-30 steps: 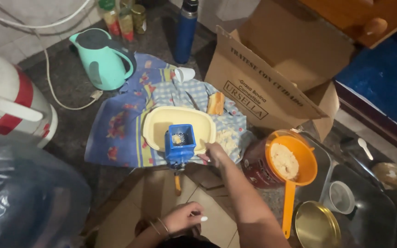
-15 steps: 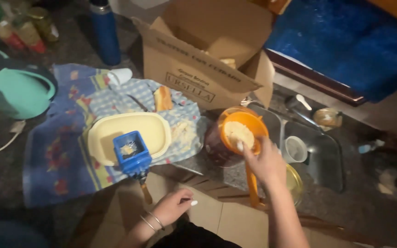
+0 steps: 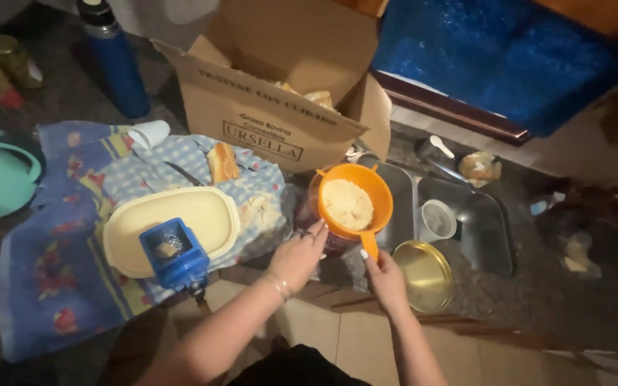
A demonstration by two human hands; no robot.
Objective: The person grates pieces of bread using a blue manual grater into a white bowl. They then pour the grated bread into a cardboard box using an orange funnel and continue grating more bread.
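A dark stone counter [image 3: 538,314] carries a flowered cloth [image 3: 44,271], cardboard box [image 3: 266,114] and blue bottle [image 3: 112,61].
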